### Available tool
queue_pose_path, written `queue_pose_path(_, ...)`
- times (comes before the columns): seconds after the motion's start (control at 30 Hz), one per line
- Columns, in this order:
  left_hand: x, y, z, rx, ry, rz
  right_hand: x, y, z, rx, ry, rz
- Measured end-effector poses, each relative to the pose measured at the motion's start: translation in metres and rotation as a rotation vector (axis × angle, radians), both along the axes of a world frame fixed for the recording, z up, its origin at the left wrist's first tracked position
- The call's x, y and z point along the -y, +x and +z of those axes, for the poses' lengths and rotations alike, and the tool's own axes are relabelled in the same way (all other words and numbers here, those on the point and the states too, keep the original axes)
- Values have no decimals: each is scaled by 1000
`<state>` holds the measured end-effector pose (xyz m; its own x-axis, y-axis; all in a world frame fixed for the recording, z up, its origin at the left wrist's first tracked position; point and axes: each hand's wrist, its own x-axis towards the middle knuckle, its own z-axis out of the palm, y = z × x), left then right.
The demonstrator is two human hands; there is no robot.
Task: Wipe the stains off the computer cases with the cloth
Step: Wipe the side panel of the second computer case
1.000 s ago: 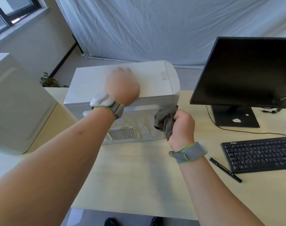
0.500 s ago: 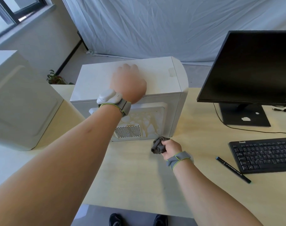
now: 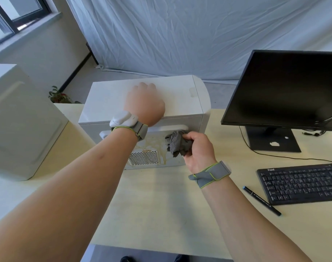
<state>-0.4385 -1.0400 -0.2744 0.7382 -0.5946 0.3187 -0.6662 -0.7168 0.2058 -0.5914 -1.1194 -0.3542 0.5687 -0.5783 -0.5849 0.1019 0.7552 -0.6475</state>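
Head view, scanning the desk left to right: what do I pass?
Second white case → case being wiped, left hand on top → cloth → right hand → pen → keyboard.

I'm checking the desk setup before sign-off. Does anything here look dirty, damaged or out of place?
Yes. The near side panel of the white computer case carries yellowish-brown drip stains beside its vent grille, where the right hand presses a grey cloth. The monitor base also shows white patches, like torn stickers.
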Motion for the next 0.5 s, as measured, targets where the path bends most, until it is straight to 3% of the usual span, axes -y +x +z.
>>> queue_pose_path(0.13,-1,2,0,-15,-1,-5,0,-20,10,176,-24,31)
queue_pose_path(0.2,-1,1,0,-13,-1,-7,2,-28,-6,169,47,50)
queue_pose_path(0.37,0,1,0,-4,-8,1,-9,-31,-80,-196,218,103)
queue_pose_path(0.5,0,1,-1,10,-1,-2,-13,-27,-126,-409,150,125)
